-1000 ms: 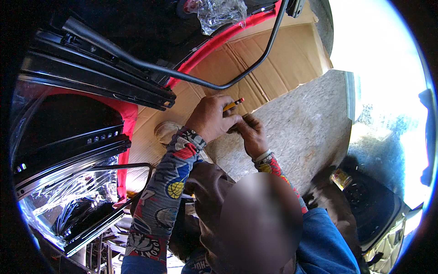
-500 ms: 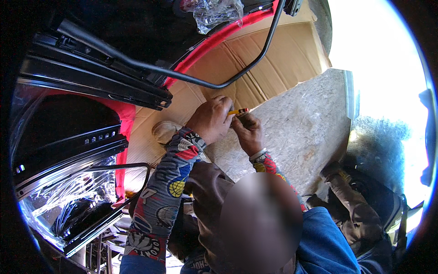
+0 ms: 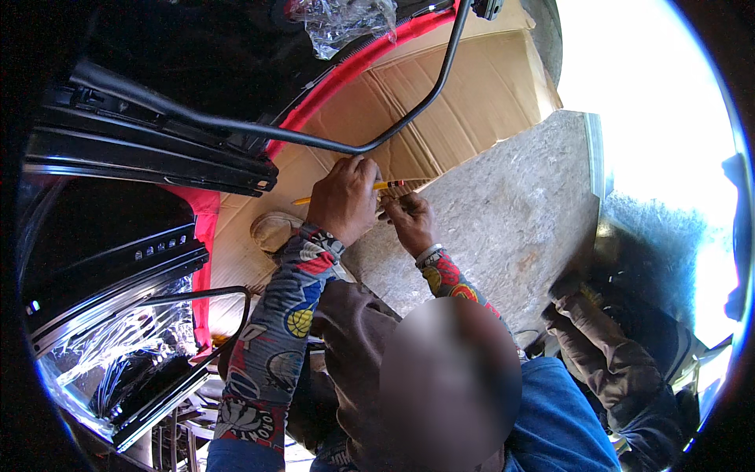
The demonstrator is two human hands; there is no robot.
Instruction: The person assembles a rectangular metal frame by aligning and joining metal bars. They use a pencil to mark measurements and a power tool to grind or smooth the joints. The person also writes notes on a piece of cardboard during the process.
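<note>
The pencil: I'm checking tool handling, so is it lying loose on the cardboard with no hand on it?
No, the yellow pencil is gripped in the left hand, with the right hand close beside its tip, above the cardboard.

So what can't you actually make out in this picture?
- Head view: the pencil is mid-hidden behind the left hand.
- What the right hand pinches is too small to tell.
- Upper right: glare washes everything out.
- Wrapped black seat frames: left edge cuts them off.

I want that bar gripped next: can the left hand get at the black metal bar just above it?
Probably yes: the left hand sits just below the black metal bar with nothing between, but it holds the yellow pencil.
</note>
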